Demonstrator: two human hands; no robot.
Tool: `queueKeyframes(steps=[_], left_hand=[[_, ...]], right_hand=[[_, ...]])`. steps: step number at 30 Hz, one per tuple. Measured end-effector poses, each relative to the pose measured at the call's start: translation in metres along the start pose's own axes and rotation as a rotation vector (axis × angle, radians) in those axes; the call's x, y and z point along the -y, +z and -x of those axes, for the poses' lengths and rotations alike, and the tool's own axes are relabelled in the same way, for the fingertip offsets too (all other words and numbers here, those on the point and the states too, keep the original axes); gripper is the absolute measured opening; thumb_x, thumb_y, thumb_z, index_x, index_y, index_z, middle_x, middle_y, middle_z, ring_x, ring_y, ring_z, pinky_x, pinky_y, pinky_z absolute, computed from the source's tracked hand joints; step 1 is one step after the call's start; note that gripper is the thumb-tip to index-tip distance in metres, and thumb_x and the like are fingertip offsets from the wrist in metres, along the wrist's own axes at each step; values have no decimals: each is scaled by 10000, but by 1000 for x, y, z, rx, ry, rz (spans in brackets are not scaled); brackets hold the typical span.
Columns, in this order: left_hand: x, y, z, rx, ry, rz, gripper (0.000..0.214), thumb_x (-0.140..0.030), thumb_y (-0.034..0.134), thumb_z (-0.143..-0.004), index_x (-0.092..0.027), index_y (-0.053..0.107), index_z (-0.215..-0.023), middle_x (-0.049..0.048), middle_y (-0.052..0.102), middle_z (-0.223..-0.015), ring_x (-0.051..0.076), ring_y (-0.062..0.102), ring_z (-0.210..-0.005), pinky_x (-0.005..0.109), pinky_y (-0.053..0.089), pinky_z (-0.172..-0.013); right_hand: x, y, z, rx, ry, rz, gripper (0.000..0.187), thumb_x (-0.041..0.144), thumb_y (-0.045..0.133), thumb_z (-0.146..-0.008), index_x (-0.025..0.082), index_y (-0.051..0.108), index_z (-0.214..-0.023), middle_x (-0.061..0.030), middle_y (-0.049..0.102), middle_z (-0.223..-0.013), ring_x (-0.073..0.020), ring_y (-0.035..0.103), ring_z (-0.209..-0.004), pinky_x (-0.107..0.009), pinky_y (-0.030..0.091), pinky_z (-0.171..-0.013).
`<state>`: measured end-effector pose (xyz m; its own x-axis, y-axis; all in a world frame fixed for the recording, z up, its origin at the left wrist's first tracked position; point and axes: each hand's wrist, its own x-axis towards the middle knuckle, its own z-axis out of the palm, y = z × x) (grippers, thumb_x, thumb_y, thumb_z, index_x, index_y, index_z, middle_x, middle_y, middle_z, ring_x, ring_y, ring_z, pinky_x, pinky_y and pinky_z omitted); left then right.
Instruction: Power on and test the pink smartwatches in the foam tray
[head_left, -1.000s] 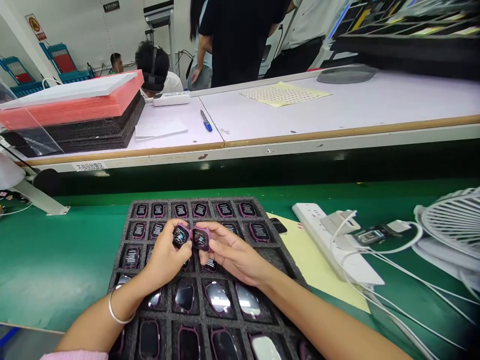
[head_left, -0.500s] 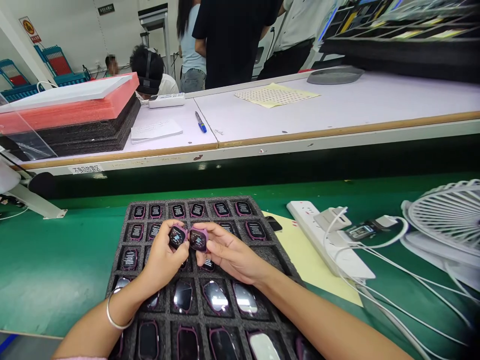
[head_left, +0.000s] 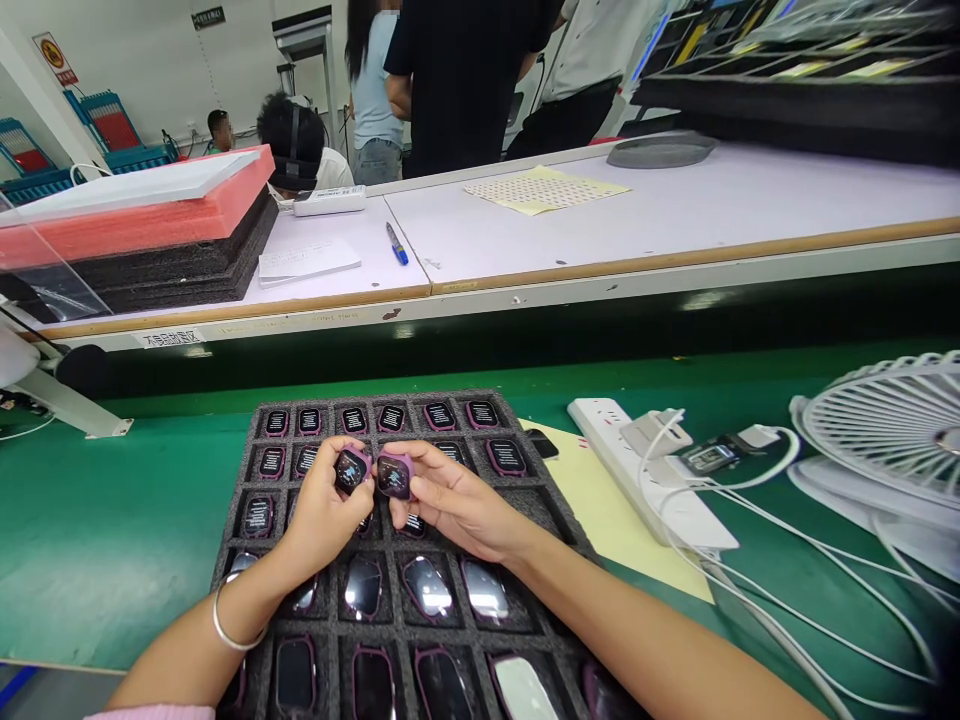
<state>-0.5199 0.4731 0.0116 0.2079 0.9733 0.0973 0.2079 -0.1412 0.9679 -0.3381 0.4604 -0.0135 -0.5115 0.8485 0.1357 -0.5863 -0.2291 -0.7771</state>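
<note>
My left hand [head_left: 328,500] is closed round a purple smartwatch without a strap [head_left: 351,470], its screen lit with a watch face. Close beside it, my right hand [head_left: 450,498] grips a second purple smartwatch [head_left: 394,476], also lit. Both are held side by side above a dark grey foam tray [head_left: 397,548]. Watches of the same kind fill many of its compartments. Those at the back, such as one lit watch [head_left: 507,457], show lines of white text. Nearer ones, such as a dark-screened watch [head_left: 296,672], are unlit or reflect light. My hands hide several middle compartments.
To the right lie a yellow sheet [head_left: 637,520], a white power strip [head_left: 660,480] with cables, and a white fan [head_left: 892,440]. Behind runs a raised shelf [head_left: 525,240] with a pen [head_left: 397,244], papers and stacked foam [head_left: 150,250]. Several people are beyond it.
Both hands keep hold of their watches in nearly the same place. The whole view has shifted slightly, most visibly at the right side.
</note>
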Motion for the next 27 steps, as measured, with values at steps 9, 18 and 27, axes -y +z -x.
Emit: queueKeyframes(steps=[9,18,27], left_hand=[[3,-1,2,-20,-2,12,320,-228,581,-743,-188,499,-1049,33,586,-925,179,573,-877,322,449,-821],[0,-1,2,-51,23,-49,292,-195,588,-740,-193,526,-1025,24,587,-922,177,561,-882,312,438,-833],[-1,-1,3,-28,4,-44,299,-201,578,-729,-194,520,-1022,25,577,-901,183,555,-872,326,431,-846]], right_hand=[[0,1,0,-27,14,16,385,371,752,-888,272,590,-1224,-11,625,-987,-148,659,-767,-350,488,-817],[1,3,0,-19,18,30,383,383,757,-882,264,599,-1210,-3,642,-950,-147,664,-747,-337,485,-798],[1,2,0,-9,-10,27,354,352,735,-905,268,596,-1220,-8,640,-964,-150,666,-785,-340,493,-819]])
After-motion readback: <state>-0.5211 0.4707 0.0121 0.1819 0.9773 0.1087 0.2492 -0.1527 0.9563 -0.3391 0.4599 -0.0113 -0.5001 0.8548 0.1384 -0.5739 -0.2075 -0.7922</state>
